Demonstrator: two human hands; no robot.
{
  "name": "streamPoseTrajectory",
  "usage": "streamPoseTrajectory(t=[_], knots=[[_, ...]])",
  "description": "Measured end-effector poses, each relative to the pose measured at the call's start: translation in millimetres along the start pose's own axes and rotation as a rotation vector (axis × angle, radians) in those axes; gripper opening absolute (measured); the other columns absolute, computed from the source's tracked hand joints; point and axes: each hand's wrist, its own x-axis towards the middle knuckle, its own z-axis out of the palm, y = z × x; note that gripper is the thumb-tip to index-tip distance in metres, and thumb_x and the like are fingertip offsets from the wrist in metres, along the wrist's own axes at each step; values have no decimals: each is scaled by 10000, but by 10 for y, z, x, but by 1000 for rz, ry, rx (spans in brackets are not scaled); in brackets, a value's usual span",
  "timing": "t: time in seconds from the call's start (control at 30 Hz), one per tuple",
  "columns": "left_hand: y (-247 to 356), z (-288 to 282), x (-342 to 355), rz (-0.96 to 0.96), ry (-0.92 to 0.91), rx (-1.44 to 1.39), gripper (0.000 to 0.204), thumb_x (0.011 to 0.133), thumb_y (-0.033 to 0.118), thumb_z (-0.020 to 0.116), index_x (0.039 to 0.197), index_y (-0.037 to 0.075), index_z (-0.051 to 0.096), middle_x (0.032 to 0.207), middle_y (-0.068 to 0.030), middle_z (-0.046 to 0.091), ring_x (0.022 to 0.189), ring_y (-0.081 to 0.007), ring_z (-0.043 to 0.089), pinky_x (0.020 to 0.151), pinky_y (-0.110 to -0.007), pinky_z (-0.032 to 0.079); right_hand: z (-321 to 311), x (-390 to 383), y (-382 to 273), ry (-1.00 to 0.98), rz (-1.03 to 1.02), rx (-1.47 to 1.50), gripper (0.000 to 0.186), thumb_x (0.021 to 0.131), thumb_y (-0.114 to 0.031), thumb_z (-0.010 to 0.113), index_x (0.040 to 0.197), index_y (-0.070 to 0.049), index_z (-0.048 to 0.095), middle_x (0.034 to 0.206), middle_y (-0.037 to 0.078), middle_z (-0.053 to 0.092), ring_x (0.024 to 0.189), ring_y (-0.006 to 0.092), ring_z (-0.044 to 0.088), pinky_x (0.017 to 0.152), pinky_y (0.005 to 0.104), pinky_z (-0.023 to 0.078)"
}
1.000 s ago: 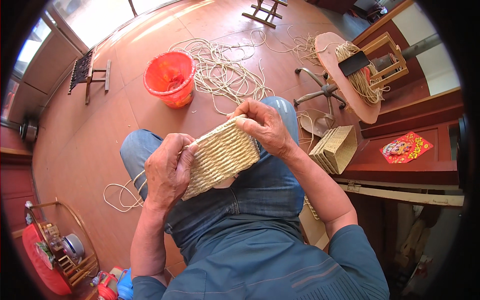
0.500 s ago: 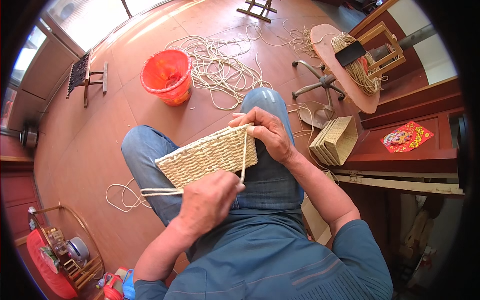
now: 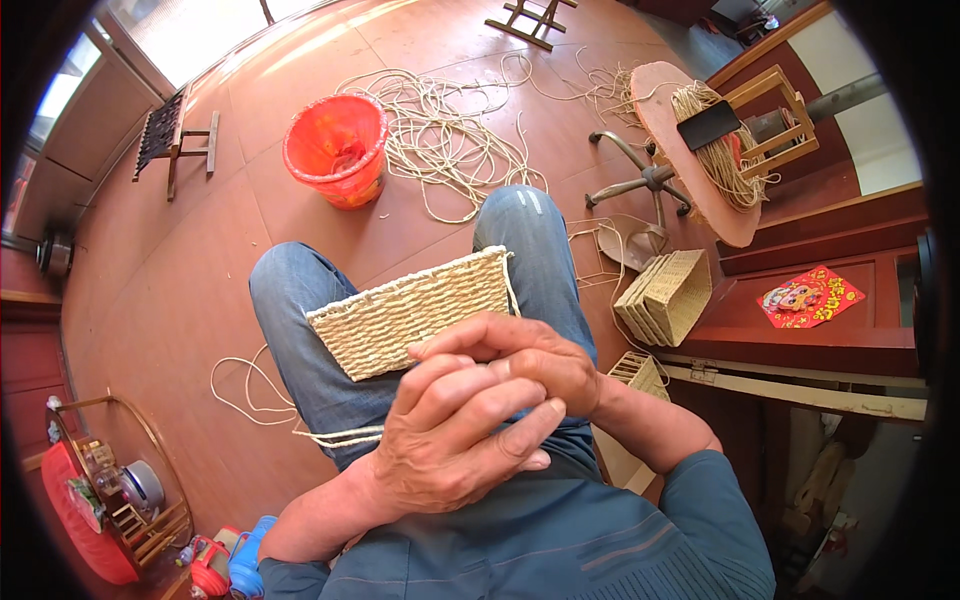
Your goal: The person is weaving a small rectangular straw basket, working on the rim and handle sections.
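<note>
A woven straw basket [image 3: 420, 312] lies tilted across my thighs, its long rim facing away from me. My left hand [image 3: 455, 425], closed, is just below it, and a pale straw cord [image 3: 345, 438] trails out beside its wrist. Against its fingers, on the right, rests my right hand [image 3: 545, 365]; its fingers are bent and off the basket rim. Between the two hands, what they pinch is hidden. A strand of cord hangs from the basket's right corner and runs down behind my right hand.
A red bucket [image 3: 335, 150] stands on the floor beside a loose heap of cord [image 3: 450, 140]. Nested straw baskets [image 3: 665, 295] are at the right. A board on a wheeled base [image 3: 690, 150] bears wound cord and a phone [image 3: 709, 125]. A wooden stool [image 3: 178, 140] stands far left.
My right hand has let go of the basket's right corner and come down to my left hand. My left hand has turned, its fingers now meeting the right. The basket stays on my lap.
</note>
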Motion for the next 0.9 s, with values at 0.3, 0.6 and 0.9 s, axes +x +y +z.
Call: streamPoseTrajectory(t=[0.3,0.6,0.9], knots=[[-351,6,92,-251,25,32,376,1123,369,600,1295,119,821,1396,-137,692,1365,-377,576,1195,-538,410,133,-143,517,104,53,186,455,1214,-329,514,1509,12,576,1300,85,658,1203,158,640,1043,337,528],[-700,229,-60,-476,191,5,322,1005,52,762,1325,90,779,1138,-115,715,1055,-298,677,937,-416,538,-355,-279,111,751,-211,-669,169,1046,-73,783,1185,15,823,1000,65,806,913,76,717,810,250,580],[-788,597,-137,-258,30,341,520,941,71,701,1461,103,697,1015,-60,639,952,-271,617,865,-442,483,-518,-253,75,844,-312,-1147,109,972,-35,855,1070,-13,814,907,41,750,736,69,651,638,239,524]])
